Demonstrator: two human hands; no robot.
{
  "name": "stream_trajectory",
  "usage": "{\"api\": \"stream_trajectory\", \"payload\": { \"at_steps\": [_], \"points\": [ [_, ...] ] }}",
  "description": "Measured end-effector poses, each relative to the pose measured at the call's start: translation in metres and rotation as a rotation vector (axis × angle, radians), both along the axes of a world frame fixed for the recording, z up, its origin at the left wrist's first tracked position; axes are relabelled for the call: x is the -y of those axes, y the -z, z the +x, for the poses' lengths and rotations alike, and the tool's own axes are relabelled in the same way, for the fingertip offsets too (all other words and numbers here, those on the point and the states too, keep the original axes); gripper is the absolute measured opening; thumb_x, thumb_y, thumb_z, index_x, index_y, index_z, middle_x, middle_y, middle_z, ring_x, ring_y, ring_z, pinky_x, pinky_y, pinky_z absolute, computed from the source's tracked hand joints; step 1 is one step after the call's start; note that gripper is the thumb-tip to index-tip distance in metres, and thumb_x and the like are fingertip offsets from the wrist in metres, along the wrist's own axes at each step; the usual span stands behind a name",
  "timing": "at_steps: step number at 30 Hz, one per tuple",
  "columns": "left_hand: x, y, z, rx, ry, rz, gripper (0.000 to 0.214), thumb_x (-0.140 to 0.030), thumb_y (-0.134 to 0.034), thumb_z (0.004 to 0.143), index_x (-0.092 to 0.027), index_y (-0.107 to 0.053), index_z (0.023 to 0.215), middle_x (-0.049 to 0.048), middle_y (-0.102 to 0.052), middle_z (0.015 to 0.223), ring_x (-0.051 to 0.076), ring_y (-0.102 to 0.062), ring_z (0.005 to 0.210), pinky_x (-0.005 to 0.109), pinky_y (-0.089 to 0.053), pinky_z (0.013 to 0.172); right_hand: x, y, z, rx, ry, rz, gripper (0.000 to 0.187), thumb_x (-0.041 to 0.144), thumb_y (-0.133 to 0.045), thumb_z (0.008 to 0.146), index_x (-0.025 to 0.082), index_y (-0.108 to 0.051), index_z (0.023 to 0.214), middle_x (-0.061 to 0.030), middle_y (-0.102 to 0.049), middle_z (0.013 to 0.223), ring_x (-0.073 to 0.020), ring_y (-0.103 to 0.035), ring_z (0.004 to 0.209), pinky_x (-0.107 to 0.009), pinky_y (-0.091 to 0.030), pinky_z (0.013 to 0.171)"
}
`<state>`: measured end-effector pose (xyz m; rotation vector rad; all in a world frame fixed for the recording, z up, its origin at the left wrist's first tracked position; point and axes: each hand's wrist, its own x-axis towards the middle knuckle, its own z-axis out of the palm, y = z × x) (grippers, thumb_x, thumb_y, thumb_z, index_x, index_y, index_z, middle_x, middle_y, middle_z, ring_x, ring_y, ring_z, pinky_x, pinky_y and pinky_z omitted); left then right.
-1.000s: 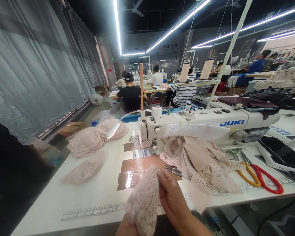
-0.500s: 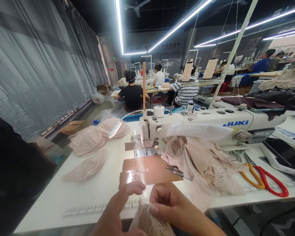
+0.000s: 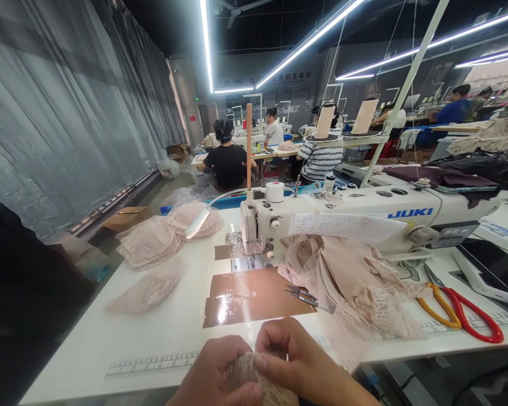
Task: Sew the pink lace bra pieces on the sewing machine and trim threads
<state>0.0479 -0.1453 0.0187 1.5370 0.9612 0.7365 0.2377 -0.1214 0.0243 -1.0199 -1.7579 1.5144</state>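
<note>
At the front edge of the table, my left hand (image 3: 225,369) is closed on a piece of beige lace fabric (image 3: 275,393). Close beside it, my right hand (image 3: 285,352) pinches the same lace between thumb and curled fingers. The lower part of the lace drops out of the picture. Beyond my hands stands a white sewing machine (image 3: 351,211), its needle area above a metal plate. A brown sheet (image 3: 248,296) covers the tabletop between the machine and my hands. Small thread snips (image 3: 300,293) rest at that sheet's right edge.
Beige fabric pieces (image 3: 347,276) are heaped under the machine arm. Scissors (image 3: 461,310) with red and yellow handles lie to the right. Lace stacks (image 3: 152,239) and a single lace piece (image 3: 146,290) sit on the left. A lamp (image 3: 197,223) bends over the table. Other people work further back.
My left hand's fingers, raised and apart before, have closed on the lace beside my right hand. The lace is gathered up more between both hands. The view has shifted slightly.
</note>
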Motion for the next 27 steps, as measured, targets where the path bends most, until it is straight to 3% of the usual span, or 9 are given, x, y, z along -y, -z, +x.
{"api": "stream_trajectory", "payload": {
  "at_steps": [3, 8, 17, 27],
  "points": [
    [-0.002, 0.005, -0.001, -0.065, 0.005, 0.012, 0.045, -0.056, -0.066, 0.071, -0.012, -0.056, 0.080, 0.0007, -0.045, 0.069, 0.012, -0.040, 0.065, 0.021, -0.032, 0.058, -0.001, 0.002, 0.000, 0.015, -0.002, -0.008, 0.015, 0.028, -0.060, 0.074, 0.015, -0.056, 0.066, 0.0046, -0.044, 0.057, -0.0083, -0.037, 0.055, -0.022, -0.026, 0.050],
    [-0.003, 0.013, -0.001, -0.203, -0.019, 0.061, 0.039, -0.052, -0.060, 0.078, -0.013, -0.056, 0.080, -0.0007, -0.041, 0.068, 0.011, -0.038, 0.065, 0.021, -0.032, 0.060, -0.002, 0.003, 0.002, 0.027, 0.007, -0.018, 0.011, 0.022, -0.059, 0.071, 0.015, -0.056, 0.064, 0.0053, -0.043, 0.055, -0.0080, -0.036, 0.055, -0.021, -0.026, 0.049],
    [-0.003, 0.009, 0.004, -0.137, -0.039, 0.075, 0.041, -0.053, -0.055, 0.082, -0.012, -0.054, 0.074, 0.0003, -0.043, 0.065, 0.010, -0.037, 0.061, 0.022, -0.029, 0.056, -0.002, 0.008, 0.002, 0.055, 0.018, -0.002, 0.009, 0.021, -0.058, 0.070, 0.014, -0.057, 0.064, 0.0055, -0.044, 0.055, -0.0076, -0.036, 0.054, -0.021, -0.025, 0.048],
    [-0.008, 0.016, -0.002, -0.178, -0.028, 0.232, 0.034, -0.046, -0.052, 0.086, -0.014, -0.057, 0.076, 0.0015, -0.048, 0.068, 0.011, -0.044, 0.063, 0.021, -0.034, 0.057, -0.002, 0.008, 0.003, 0.080, 0.016, 0.021, 0.012, 0.023, -0.058, 0.072, 0.014, -0.056, 0.064, 0.0053, -0.044, 0.056, -0.0077, -0.037, 0.055, -0.020, -0.026, 0.049]
  ]
}}
